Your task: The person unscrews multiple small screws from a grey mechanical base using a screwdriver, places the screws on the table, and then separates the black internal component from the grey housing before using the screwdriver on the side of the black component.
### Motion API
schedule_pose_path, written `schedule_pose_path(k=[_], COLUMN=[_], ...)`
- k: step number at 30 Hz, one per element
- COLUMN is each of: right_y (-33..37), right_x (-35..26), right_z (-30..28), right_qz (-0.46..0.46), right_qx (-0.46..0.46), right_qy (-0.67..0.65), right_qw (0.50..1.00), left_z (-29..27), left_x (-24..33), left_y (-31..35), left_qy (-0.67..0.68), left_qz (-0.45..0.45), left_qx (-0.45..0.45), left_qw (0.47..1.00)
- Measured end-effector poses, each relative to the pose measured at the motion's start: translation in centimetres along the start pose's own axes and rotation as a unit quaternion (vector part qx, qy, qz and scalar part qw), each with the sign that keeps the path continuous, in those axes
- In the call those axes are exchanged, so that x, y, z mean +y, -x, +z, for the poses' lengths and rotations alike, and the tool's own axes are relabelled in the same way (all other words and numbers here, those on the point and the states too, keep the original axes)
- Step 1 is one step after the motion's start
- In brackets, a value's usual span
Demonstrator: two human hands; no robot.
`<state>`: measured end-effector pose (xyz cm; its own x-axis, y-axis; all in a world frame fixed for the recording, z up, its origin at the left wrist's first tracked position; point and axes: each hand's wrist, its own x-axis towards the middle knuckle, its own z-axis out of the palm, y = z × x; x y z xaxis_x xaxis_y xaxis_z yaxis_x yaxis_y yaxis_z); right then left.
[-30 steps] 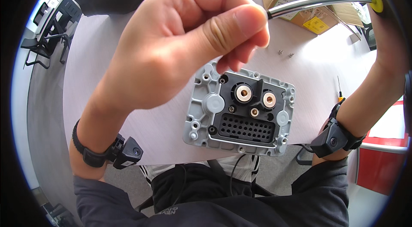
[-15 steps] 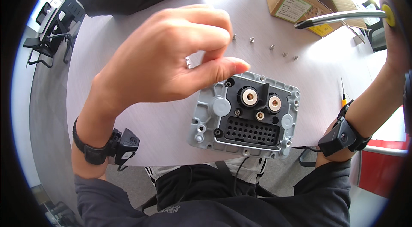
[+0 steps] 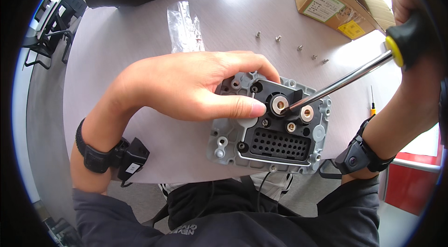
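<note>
Gripping one grey connector housing (image 3: pixel 268 128) at the near edge of the table (image 3: pixel 140 60), the left hand (image 3: pixel 186 86) curls over its upper left corner, thumb pressed flat beside the first of two large brass-ringed sockets. The right hand (image 3: pixel 413 37) is closed round the black handle of one screwdriver (image 3: pixel 340 81) — its steel tip rests between those two sockets. Five loose screws (image 3: pixel 299 48) lie in a row farther back, near one open cardboard box (image 3: pixel 338 0). One clear plastic bag (image 3: pixel 184 27) lies just beyond the left hand — one small orange-handled tool (image 3: pixel 372 102) sits at the right.

Screwdriver (image 3: pixel 345 76) tip against the connector block (image 3: pixel 273 125), too small to tell.
</note>
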<state>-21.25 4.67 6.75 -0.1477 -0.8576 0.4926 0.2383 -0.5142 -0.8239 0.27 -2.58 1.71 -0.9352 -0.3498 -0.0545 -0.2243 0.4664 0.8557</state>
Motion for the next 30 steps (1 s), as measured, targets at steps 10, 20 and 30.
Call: schedule_pose_path(k=[10,20,30], right_y=[0.3,0.3,-1.1], right_x=[0.2,-0.7,-2.7], right_z=[0.3,0.7,3.7], right_qz=[0.019,0.020,0.005], right_qx=[-0.010,-0.035,-0.097], right_qy=[-0.010,-0.009,-0.009], right_qw=[1.000,0.999,0.995], left_z=[-0.3,-0.2,0.1], left_x=[0.2,0.1,-0.7], left_y=[0.0,-0.5,-0.3], left_qy=[0.081,0.057,0.070], left_qz=[-0.058,-0.036,0.004], left_qx=[-0.030,-0.032,-0.011], left_qw=[0.995,0.997,0.997])
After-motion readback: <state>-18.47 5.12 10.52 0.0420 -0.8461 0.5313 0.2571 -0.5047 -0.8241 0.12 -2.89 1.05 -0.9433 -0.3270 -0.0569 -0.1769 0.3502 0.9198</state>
